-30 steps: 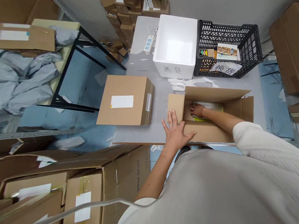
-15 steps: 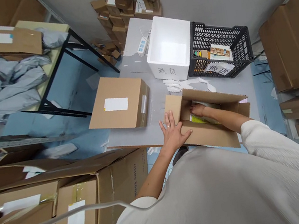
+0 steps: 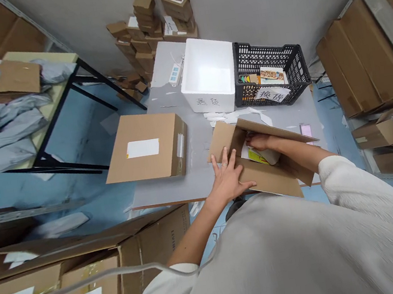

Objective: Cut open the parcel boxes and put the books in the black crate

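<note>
An open cardboard box lies tilted toward me on the grey table. My left hand rests flat on the box's near left flap, fingers spread, a ring on one finger. My right hand reaches inside the box and grips a white and yellow-green package, lifting it at the box's mouth. The fingers of that hand are partly hidden by the box flap.
A sealed brown box with a white label sits at the table's left. A white foam bin and a black plastic crate stand at the back. Stacked small cartons line the wall. Large cartons crowd the left foreground and right shelves.
The open box has tipped toward me and its far flap has folded over. My right hand has raised the package inside. My left hand stays on the near flap.
</note>
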A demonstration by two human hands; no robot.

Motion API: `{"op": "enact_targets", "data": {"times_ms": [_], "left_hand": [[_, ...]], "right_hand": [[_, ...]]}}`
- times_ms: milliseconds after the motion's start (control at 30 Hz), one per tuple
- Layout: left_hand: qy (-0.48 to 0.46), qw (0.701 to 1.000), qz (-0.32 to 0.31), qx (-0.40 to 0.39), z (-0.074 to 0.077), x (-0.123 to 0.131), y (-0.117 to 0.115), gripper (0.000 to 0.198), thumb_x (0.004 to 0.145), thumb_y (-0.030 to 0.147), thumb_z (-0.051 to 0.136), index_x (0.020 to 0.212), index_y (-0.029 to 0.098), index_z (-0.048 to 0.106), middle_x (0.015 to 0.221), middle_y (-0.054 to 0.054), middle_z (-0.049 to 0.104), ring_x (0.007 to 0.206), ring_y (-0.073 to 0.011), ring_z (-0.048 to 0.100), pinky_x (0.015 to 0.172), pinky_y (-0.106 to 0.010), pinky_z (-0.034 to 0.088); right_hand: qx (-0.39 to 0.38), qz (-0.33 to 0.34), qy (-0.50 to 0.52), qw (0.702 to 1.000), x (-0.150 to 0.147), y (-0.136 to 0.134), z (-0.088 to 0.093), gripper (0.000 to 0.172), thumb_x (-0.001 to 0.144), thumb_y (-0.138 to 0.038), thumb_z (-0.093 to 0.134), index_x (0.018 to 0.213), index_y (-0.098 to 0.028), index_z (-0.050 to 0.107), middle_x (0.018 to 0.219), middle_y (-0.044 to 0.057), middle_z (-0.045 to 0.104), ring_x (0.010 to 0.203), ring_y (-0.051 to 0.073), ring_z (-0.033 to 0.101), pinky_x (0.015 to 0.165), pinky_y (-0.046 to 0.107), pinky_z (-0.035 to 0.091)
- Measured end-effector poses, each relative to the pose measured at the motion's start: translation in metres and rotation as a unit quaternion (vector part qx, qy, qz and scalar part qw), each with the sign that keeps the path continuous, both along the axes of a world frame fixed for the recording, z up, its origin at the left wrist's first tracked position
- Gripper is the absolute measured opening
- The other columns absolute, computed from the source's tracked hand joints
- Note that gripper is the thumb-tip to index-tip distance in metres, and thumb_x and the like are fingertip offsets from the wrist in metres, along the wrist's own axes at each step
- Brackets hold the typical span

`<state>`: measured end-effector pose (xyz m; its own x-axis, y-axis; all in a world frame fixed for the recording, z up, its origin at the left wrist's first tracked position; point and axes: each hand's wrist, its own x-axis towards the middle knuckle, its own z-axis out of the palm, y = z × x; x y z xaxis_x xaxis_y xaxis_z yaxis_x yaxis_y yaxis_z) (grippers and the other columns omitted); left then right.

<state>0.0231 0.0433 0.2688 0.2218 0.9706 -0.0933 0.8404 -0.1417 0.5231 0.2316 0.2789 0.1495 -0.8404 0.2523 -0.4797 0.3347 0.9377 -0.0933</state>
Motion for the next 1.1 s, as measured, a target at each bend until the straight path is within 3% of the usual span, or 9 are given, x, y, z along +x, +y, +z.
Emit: {"op": "enact_targets", "data": {"times_ms": [133, 333, 467, 633, 833, 1100], "left_hand": [[-0.007, 0.999, -0.050, 0.007, 0.010, -0.006, 0.002, 0.059, 0.077, 0.073, 0.095, 0.115, 0.028, 0.090, 0.173, -0.014, 0.059, 0.178, -0.0536, 0.017, 0.141, -0.080, -0.009], [-0.020, 0.997, -0.080, 0.004, 0.010, -0.009, 0.003, 0.072, 0.076, 0.080, 0.092, 0.128, 0.030, 0.088, 0.161, -0.014, 0.070, 0.177, -0.0523, 0.024, 0.142, -0.077, -0.011], [-0.002, 0.995, -0.097, -0.024, 0.010, -0.007, 0.003, 0.066, 0.084, 0.081, 0.084, 0.122, 0.028, 0.088, 0.131, -0.015, 0.084, 0.174, -0.0503, 0.034, 0.142, -0.076, -0.011], [0.030, 0.997, -0.053, -0.036, 0.005, -0.008, 0.008, 0.057, 0.099, 0.078, 0.066, 0.102, 0.026, 0.089, 0.104, -0.016, 0.088, 0.161, -0.0479, 0.054, 0.141, -0.077, -0.011], [0.025, 0.997, -0.036, -0.070, 0.000, -0.018, 0.014, 0.061, 0.097, 0.082, 0.064, 0.088, 0.026, 0.087, 0.096, -0.016, 0.087, 0.149, -0.0486, 0.064, 0.141, -0.075, -0.011], [0.057, 0.991, -0.011, -0.119, 0.013, -0.036, 0.028, 0.070, 0.093, 0.092, 0.059, 0.093, 0.029, 0.091, 0.109, -0.014, 0.088, 0.157, -0.0515, 0.054, 0.137, -0.082, -0.013]], "right_hand": [[-0.047, 0.004, -0.034, 0.998, -0.013, -0.007, 0.010, 0.038, 0.102, -0.012, 0.061, 0.136, -0.016, 0.078, 0.151, 0.017, 0.073, 0.131, 0.030, 0.070, 0.114, 0.040, 0.053], [-0.071, -0.008, -0.041, 0.997, -0.023, -0.014, 0.018, 0.035, 0.105, -0.014, 0.061, 0.136, -0.017, 0.077, 0.150, 0.016, 0.073, 0.118, 0.029, 0.074, 0.106, 0.039, 0.055], [-0.059, 0.020, -0.038, 0.997, -0.026, -0.016, 0.019, 0.032, 0.107, -0.015, 0.060, 0.134, -0.016, 0.078, 0.144, 0.016, 0.075, 0.118, 0.029, 0.072, 0.106, 0.040, 0.053], [-0.011, 0.119, -0.019, 0.993, -0.040, -0.028, 0.027, 0.035, 0.114, -0.018, 0.047, 0.129, -0.018, 0.079, 0.135, 0.013, 0.077, 0.118, 0.032, 0.065, 0.104, 0.044, 0.050], [0.016, 0.166, 0.022, 0.986, -0.042, -0.033, 0.065, 0.040, 0.117, -0.018, 0.042, 0.134, -0.021, 0.077, 0.136, 0.015, 0.074, 0.119, 0.033, 0.059, 0.101, 0.044, 0.045], [0.068, 0.170, 0.159, 0.970, -0.023, -0.029, 0.117, 0.030, 0.114, -0.017, 0.052, 0.128, -0.022, 0.078, 0.121, 0.014, 0.074, 0.112, 0.032, 0.057, 0.096, 0.045, 0.042]]}}
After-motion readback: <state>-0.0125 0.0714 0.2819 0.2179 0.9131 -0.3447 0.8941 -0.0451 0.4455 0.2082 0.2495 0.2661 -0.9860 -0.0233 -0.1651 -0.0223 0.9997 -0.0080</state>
